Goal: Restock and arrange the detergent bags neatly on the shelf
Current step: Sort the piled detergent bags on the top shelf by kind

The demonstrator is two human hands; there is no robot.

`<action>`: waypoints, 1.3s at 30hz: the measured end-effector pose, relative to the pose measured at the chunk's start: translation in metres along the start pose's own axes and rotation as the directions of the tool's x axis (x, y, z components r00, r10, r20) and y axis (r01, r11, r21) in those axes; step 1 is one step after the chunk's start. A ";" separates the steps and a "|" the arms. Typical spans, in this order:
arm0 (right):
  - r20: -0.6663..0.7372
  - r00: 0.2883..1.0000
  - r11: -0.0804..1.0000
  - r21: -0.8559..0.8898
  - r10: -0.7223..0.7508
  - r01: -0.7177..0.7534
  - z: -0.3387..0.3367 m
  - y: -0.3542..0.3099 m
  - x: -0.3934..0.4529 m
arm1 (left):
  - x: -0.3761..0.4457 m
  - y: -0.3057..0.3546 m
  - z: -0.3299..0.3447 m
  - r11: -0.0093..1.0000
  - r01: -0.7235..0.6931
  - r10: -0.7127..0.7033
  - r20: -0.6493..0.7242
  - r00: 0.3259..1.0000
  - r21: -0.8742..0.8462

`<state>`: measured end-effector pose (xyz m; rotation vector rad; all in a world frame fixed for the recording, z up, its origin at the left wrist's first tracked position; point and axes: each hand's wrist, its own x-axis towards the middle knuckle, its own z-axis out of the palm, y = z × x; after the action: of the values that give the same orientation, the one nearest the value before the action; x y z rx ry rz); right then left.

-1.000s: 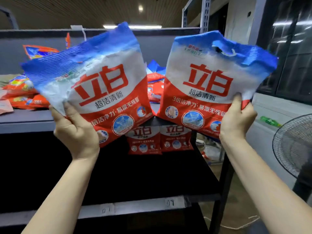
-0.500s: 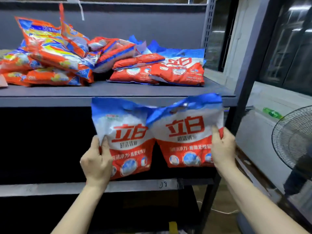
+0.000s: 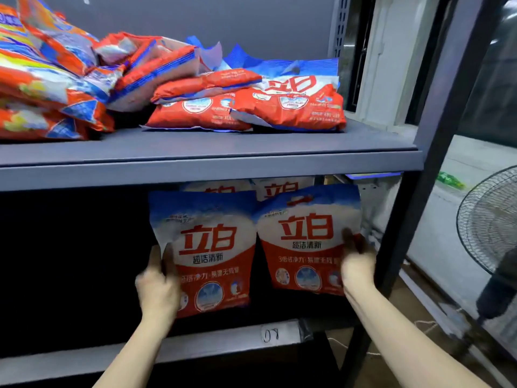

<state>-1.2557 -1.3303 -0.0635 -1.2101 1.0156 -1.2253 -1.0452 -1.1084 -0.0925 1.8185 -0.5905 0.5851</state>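
Two red, white and blue detergent bags stand upright side by side inside the dark lower shelf. My left hand [image 3: 158, 287] grips the left detergent bag [image 3: 208, 247] at its lower left edge. My right hand [image 3: 356, 261] grips the right detergent bag [image 3: 306, 236] at its lower right edge, close to the shelf post [image 3: 402, 233]. Two more bags of the same kind [image 3: 279, 187] stand behind them, mostly hidden under the upper shelf board.
The upper shelf [image 3: 212, 152] carries a loose heap of detergent bags [image 3: 246, 102] lying flat, with orange-yellow bags [image 3: 42, 79] at the left. A label reading 07 [image 3: 270, 335] marks the lower shelf's front rail. A standing fan [image 3: 492, 228] is at the right.
Both hands carried the two bags down from above the upper shelf and forward into the lower shelf. The bags now stand upright, in front of the two at the back.
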 end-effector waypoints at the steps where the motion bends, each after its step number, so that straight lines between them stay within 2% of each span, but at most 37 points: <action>1: -0.008 1.000 1.000 -0.013 -0.011 0.011 0.005 0.002 0.005 | 0.005 -0.007 0.009 0.999 0.020 -0.020 0.003 1.000 -0.037; 4: -0.054 0.996 0.990 -0.126 -0.068 0.061 0.014 0.013 0.023 | 0.022 -0.033 0.035 1.000 -0.009 0.009 0.002 1.000 -0.022; 7: -0.027 0.995 0.984 -0.156 -0.095 0.089 0.033 0.033 0.044 | 0.034 -0.053 0.062 0.999 0.044 -0.044 -0.018 0.999 0.015; 12: -0.030 0.994 0.979 -0.175 -0.108 0.101 0.065 0.070 0.092 | 0.056 -0.065 0.101 1.000 0.001 0.000 -0.041 0.999 0.026; 20: 0.017 0.995 0.986 -0.131 -0.101 0.102 0.114 0.070 0.129 | 0.099 -0.096 0.149 0.989 0.043 -0.051 -0.055 0.997 -0.142; 21: 0.045 0.995 0.984 -0.149 -0.090 0.095 0.120 0.071 0.133 | 0.101 -0.098 0.155 0.990 0.070 -0.075 -0.038 0.996 -0.119; 23: 0.124 0.989 0.952 -0.287 -0.075 0.108 0.126 0.086 0.149 | 0.102 -0.103 0.168 0.992 0.119 -0.121 0.045 0.992 0.039; 25: 0.187 0.981 0.880 -0.456 -0.050 0.132 0.127 0.107 0.172 | 0.098 -0.105 0.176 0.979 0.115 -0.140 0.150 0.979 0.167; 27: 0.193 0.981 0.804 -0.580 -0.021 0.132 0.129 0.099 0.161 | 0.094 -0.107 0.178 0.976 0.096 -0.138 0.211 0.968 0.197; 29: 0.148 0.986 0.764 -0.626 -0.079 0.155 0.129 0.093 0.143 | 0.088 -0.109 0.173 0.963 0.001 -0.063 0.219 0.974 0.269; 31: 0.049 0.981 0.741 -0.648 -0.190 0.175 0.124 0.093 0.127 | 0.079 -0.108 0.168 0.915 -0.169 0.075 0.255 0.964 0.367; 33: 0.048 0.956 0.639 -0.733 -0.290 0.231 0.119 0.099 0.110 | 0.066 -0.100 0.165 0.859 -0.349 0.218 0.348 0.912 0.374; 34: 0.092 0.951 0.562 -0.788 -0.294 0.250 0.116 0.102 0.100 | 0.059 -0.095 0.166 0.820 -0.456 0.300 0.417 0.858 0.347; 36: 0.178 0.960 0.456 -0.851 -0.216 0.260 0.111 0.110 0.085 | 0.046 -0.092 0.170 0.721 -0.652 0.439 0.575 0.691 0.233; 37: 0.213 0.963 0.448 -0.854 -0.165 0.266 0.108 0.112 0.080 | 0.041 -0.094 0.173 0.691 -0.704 0.472 0.634 0.612 0.165; 38: 0.246 0.962 0.469 -0.840 -0.122 0.274 0.106 0.115 0.078 | 0.038 -0.096 0.177 0.689 -0.716 0.471 0.679 0.563 0.116; 39: 0.280 0.955 0.505 -0.814 -0.093 0.288 0.103 0.117 0.081 | 0.037 -0.097 0.181 0.707 -0.701 0.444 0.710 0.547 0.099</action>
<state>-1.1309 -1.4047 -0.1627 -2.2306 1.4165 -0.6851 -0.9353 -1.2559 -0.1907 2.1806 -1.7360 0.5122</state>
